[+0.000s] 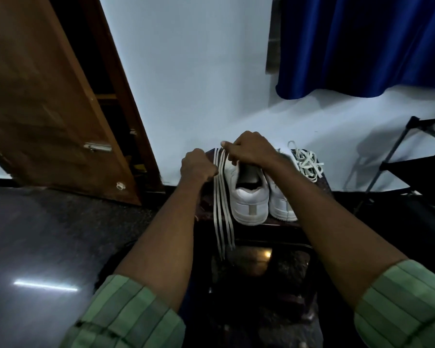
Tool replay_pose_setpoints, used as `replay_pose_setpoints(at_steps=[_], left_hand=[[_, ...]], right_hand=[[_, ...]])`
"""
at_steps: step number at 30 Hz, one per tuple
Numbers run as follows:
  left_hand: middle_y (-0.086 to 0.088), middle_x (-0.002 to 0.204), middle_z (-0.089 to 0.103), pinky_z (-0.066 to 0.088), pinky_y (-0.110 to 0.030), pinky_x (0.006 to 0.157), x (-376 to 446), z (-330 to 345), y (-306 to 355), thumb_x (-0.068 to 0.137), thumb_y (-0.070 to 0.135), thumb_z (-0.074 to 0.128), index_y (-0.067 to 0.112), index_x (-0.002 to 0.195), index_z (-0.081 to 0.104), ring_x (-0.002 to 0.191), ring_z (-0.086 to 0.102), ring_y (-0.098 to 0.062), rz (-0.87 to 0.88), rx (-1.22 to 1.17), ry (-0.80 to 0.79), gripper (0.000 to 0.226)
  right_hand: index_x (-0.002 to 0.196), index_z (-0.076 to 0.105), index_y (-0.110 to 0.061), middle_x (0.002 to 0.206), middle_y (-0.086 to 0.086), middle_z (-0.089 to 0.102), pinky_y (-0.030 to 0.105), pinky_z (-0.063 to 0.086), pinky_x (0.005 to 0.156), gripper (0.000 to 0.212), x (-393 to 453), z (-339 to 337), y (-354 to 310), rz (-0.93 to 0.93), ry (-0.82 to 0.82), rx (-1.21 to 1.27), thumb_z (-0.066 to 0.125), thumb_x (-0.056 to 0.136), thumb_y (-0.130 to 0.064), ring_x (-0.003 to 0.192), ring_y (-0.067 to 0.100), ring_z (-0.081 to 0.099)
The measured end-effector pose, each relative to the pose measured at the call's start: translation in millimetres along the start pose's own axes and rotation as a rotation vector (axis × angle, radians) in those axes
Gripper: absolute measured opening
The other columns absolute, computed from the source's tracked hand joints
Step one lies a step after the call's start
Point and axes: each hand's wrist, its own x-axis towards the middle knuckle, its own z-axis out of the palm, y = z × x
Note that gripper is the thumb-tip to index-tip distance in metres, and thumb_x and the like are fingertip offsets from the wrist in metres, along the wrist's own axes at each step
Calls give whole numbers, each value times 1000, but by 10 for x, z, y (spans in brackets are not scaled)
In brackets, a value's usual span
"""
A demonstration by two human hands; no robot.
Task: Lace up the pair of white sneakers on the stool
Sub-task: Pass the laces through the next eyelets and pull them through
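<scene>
Two white sneakers (249, 197) stand side by side on a dark stool (281, 229) at the centre of the frame, heels toward the viewer. The right hand (251, 149) hovers over the front of the left sneaker, fingers curled, pinching the top of a white lace (222, 202) at its upper-left edge. The lace strands hang down the sneaker's left side and past the stool's front edge. The left hand (197, 165) is a closed fist just left of those strands, touching them; whether it grips one I cannot tell. A second, bundled lace (307, 163) lies on the stool right of the shoes, beyond the right forearm.
</scene>
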Motion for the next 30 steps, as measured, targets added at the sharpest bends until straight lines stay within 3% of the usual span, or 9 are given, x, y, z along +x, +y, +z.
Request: replay_pose_setpoints(at_steps=[3,6,10,16,18,20,23,26,30], left_hand=[[-12,113,71,58,-33,80,7,63,-19,76,25,88,10,104,64,106,70,-31,-26,19,-28,40],[-15,119,69,54,-32,82,22,85,-28,81,21,82,6,114,64,114,67,-32,-57,28,-32,40],[-18,127,66,50,-33,87,22,79,2,92,18,68,0,120,62,120,64,-35,-29,54,-69,34],[-12,106,70,58,-34,82,-23,25,-62,83,34,80,9,105,63,99,70,-31,26,85,-120,38],[-9,93,71,64,-38,80,17,-50,-85,79,43,78,6,95,63,83,74,-27,-5,-39,-139,43],[-12,92,76,66,-39,74,69,-131,-91,83,44,70,3,96,69,74,77,-24,-18,-327,-197,42],[-8,86,76,64,-31,70,26,-251,3,98,23,58,5,96,71,67,74,-18,11,-687,-308,22],[0,68,59,50,-23,53,-27,-283,101,100,14,56,13,88,66,49,55,-10,93,-748,-298,16],[6,61,53,36,-21,48,-25,-288,234,100,14,56,18,97,65,45,40,-8,123,-886,-326,10]], right_hand=[[73,80,-18,69,-4,76,34,58,83,30,85,-3,-25,16,-3,-107,66,85,-42,81,17,73],[86,78,-17,84,2,75,37,54,88,16,50,111,-153,-22,40,-255,67,78,-25,87,26,70],[101,73,-16,101,9,72,41,44,96,22,-38,341,-219,-147,65,-455,64,81,-18,110,32,58],[114,77,-23,112,5,74,42,52,96,45,14,373,-111,-177,52,-269,63,76,-1,114,30,62],[130,70,-23,129,5,69,43,49,102,57,57,372,-53,-203,48,-192,63,78,1,123,30,60],[142,61,-21,144,4,62,44,45,109,61,93,379,-16,-262,18,-88,66,84,-2,132,29,55],[138,64,-16,128,4,71,37,49,99,55,103,387,-21,-349,25,87,71,85,0,116,22,65],[121,71,-12,100,2,76,31,50,84,41,88,353,-45,-330,84,227,59,86,6,95,19,69],[99,76,-9,98,8,74,29,42,77,23,153,205,11,-211,260,233,56,90,-1,94,23,65]])
